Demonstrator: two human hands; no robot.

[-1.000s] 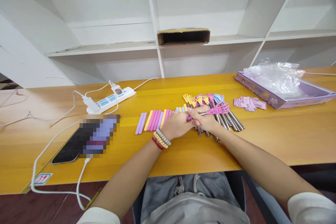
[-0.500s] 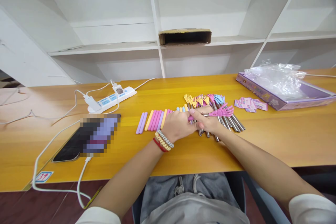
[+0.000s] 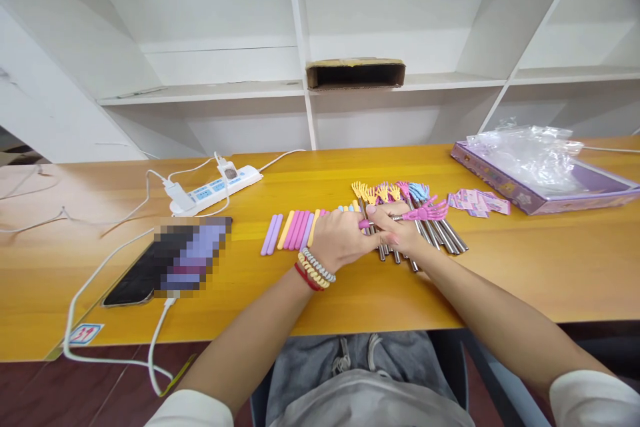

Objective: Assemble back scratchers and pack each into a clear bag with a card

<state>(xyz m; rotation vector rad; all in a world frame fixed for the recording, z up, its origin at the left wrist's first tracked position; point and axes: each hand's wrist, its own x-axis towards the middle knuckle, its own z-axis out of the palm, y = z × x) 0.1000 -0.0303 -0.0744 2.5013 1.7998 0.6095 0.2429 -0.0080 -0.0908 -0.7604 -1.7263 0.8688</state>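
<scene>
Both of my hands meet over the desk, closed around a pink back scratcher [image 3: 425,211] with a hand-shaped head. My left hand [image 3: 337,237] is at its pink handle, most of which the hand covers. My right hand [image 3: 397,227] wraps the metal rod, and the pink head sticks out to the right. Beneath and beyond lie several metal-rod back scratchers [image 3: 447,232] with yellow, pink, purple and blue heads. To the left, loose coloured handle sleeves [image 3: 295,229] in purple, yellow and pink lie in a row, partly hidden by my left hand.
Small pink printed cards [image 3: 477,201] lie right of the back scratchers, near a purple box tray [image 3: 530,203] holding clear plastic bags [image 3: 530,153]. At left are a white power strip [image 3: 215,190], cables and a phone [image 3: 135,277]. A cardboard box [image 3: 356,75] sits on the shelf behind.
My hands stay together on the pink back scratcher, with the grip slightly shifted. More of its pink handle end shows between them. The whole view has moved a little.
</scene>
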